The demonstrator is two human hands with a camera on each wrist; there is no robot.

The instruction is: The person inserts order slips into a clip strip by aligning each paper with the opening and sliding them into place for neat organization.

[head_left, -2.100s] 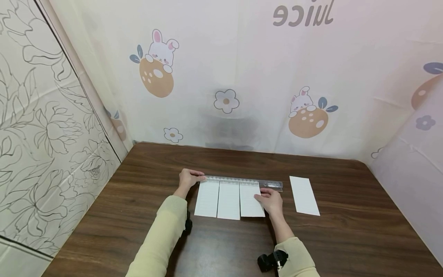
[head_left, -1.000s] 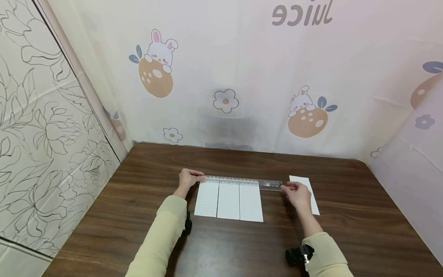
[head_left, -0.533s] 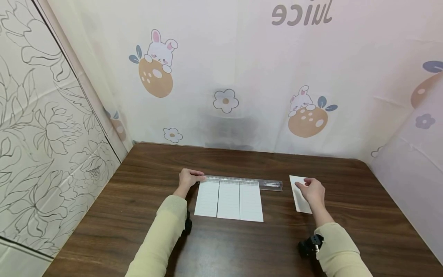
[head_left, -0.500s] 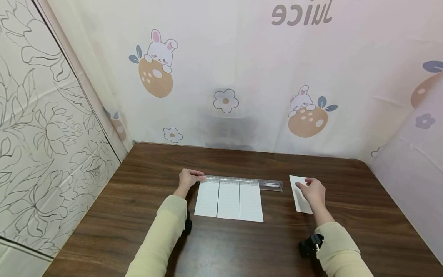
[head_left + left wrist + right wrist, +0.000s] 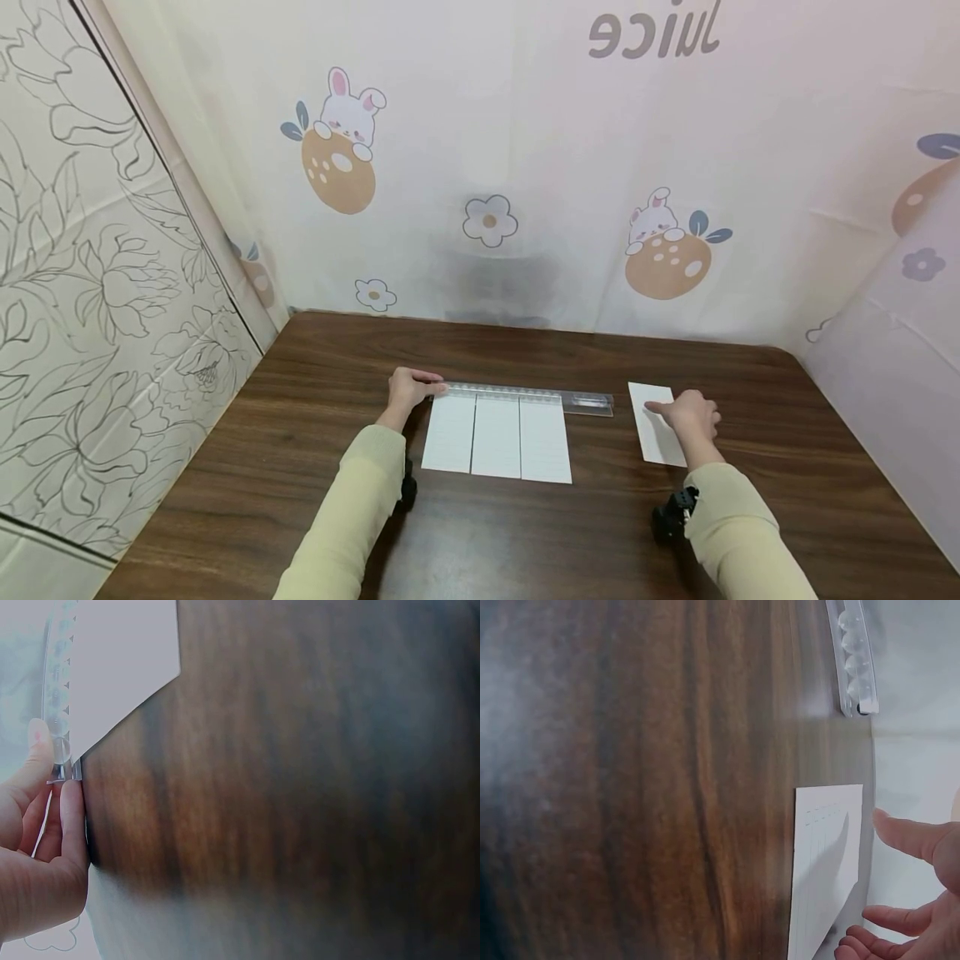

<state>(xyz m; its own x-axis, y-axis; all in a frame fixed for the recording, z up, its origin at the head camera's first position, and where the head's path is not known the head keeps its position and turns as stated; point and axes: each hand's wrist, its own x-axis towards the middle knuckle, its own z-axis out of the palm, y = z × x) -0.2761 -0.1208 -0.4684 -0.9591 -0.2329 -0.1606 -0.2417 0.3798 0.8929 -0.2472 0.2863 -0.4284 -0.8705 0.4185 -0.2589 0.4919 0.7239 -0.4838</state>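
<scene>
A clear plastic ruler (image 5: 588, 403) lies across the top edges of three white cards: a left card (image 5: 448, 433), a middle card (image 5: 496, 437) and a right card (image 5: 544, 440), side by side. My left hand (image 5: 408, 389) pinches the ruler's left end. In the left wrist view the thumb (image 5: 39, 754) lies on one side of it and fingers on the other. Farther right, a separate white card (image 5: 651, 429) lies at a slant. Above it is my right hand (image 5: 692, 417), thumb stretched out and fingers loosely spread, gripping nothing. The right wrist view shows faint lines on this card (image 5: 829, 847).
The brown wooden table (image 5: 480, 542) runs back to a printed curtain (image 5: 555, 125). A flower-patterned panel (image 5: 112, 275) stands on the left. Black wrist cameras are strapped at both sleeves.
My right hand has moved from the third card, past the ruler's right end, to the separate card, and its fingers have opened. The third card sits straighter. My left hand stays put.
</scene>
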